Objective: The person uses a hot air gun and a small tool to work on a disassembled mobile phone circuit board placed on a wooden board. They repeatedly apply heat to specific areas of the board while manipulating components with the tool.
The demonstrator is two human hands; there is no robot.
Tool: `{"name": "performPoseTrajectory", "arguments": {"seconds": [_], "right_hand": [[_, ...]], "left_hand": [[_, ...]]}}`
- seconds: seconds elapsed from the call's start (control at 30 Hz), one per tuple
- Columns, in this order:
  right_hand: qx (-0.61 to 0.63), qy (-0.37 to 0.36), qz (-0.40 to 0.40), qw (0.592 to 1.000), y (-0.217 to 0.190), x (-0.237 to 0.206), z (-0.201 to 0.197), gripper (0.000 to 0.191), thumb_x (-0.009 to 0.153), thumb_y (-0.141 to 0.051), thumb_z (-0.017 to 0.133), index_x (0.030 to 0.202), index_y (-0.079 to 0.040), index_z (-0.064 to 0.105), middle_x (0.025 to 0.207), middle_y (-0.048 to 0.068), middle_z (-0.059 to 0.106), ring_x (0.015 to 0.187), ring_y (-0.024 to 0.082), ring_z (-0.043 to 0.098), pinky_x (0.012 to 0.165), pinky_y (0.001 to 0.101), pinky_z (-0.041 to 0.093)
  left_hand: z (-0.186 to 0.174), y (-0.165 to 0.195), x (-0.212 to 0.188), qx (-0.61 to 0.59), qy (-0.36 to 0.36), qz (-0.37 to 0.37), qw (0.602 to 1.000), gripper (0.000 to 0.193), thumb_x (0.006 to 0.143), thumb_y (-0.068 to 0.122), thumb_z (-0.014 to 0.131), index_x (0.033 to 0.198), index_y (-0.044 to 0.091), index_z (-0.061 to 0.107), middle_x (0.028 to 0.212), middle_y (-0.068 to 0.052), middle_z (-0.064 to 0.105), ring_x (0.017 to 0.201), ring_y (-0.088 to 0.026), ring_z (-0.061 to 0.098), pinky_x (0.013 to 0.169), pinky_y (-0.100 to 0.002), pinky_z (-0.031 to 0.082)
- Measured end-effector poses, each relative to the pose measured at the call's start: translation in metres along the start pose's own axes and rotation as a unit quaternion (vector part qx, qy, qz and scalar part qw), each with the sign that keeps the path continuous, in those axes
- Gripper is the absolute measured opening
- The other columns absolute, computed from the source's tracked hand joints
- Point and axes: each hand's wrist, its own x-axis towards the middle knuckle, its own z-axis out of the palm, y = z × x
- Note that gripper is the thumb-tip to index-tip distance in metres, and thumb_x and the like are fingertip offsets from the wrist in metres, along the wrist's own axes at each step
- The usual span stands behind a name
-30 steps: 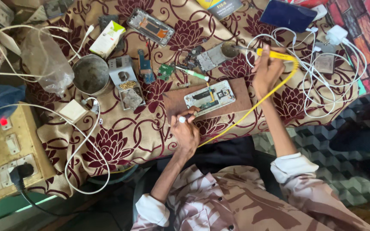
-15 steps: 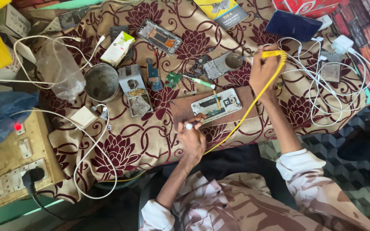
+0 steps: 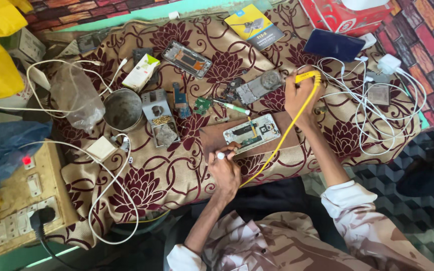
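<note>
While the opened smartphone with its back cover off (image 3: 251, 133) lies flat on a brown wooden board (image 3: 212, 140) in the middle of the floral maroon-and-beige cloth (image 3: 141, 185), the left hand (image 3: 225, 169) sits at the board's near edge, fingers pinched shut on a small white-tipped tool (image 3: 220, 155) just beside the phone. The right hand (image 3: 301, 95) is further back, fingers wrapped tight around a yellow-handled soldering iron (image 3: 308, 76), its yellow cord (image 3: 272, 150) running down across the board. Around that: a green circuit board (image 3: 203, 104), a dented round metal cup (image 3: 122, 109), a tangle of white charging cables (image 3: 372, 108), a dark blue phone (image 3: 334, 45), and a wooden switchboard with sockets (image 3: 13, 200) off to the left.
</note>
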Motion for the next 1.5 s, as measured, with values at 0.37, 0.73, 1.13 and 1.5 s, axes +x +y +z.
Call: {"name": "performPoseTrajectory", "arguments": {"seconds": [0.37,0.73,1.13,1.5], "right_hand": [[-0.044,0.008,-0.063,0.997,-0.008,0.014,0.02,0.021,0.108,-0.011,0.063,0.091,0.0,0.057,0.076,0.015,0.062,0.07,0.036,0.061,0.065,0.0468,0.044],[-0.042,-0.05,0.057,0.996,-0.002,0.023,0.023,0.022,0.107,-0.013,0.062,0.09,0.0,0.06,0.069,0.012,0.065,0.057,0.028,0.066,0.052,0.0402,0.045],[0.292,0.082,0.172,0.937,0.012,-0.003,0.016,0.017,0.114,-0.015,0.06,0.107,-0.002,0.052,0.075,0.007,0.056,0.059,0.01,0.053,0.054,0.0264,0.041],[0.526,0.009,0.265,0.809,0.001,-0.109,-0.055,0.028,0.114,-0.034,0.053,0.127,-0.01,0.047,0.087,0.003,0.054,0.071,0.013,0.052,0.058,0.0256,0.042]], "left_hand": [[-0.004,0.007,0.008,-0.016,0.003,-0.005,1.0,0.03,0.079,-0.021,0.053,0.098,0.001,0.048,0.101,-0.007,0.077,0.077,-0.021,0.068,0.074,-0.036,0.042],[-0.001,0.002,0.004,-0.01,0.018,0.016,1.0,0.027,0.079,-0.019,0.052,0.097,0.001,0.048,0.102,-0.008,0.075,0.081,-0.024,0.068,0.076,-0.038,0.043],[-0.005,0.0,-0.003,-0.023,0.007,0.002,1.0,0.033,0.077,-0.021,0.051,0.101,0.001,0.051,0.103,-0.01,0.074,0.084,-0.026,0.068,0.076,-0.041,0.042],[-0.003,-0.003,-0.009,-0.003,-0.005,0.027,1.0,0.039,0.069,-0.021,0.047,0.1,0.002,0.042,0.109,-0.011,0.075,0.084,-0.024,0.065,0.075,-0.04,0.039]]}}
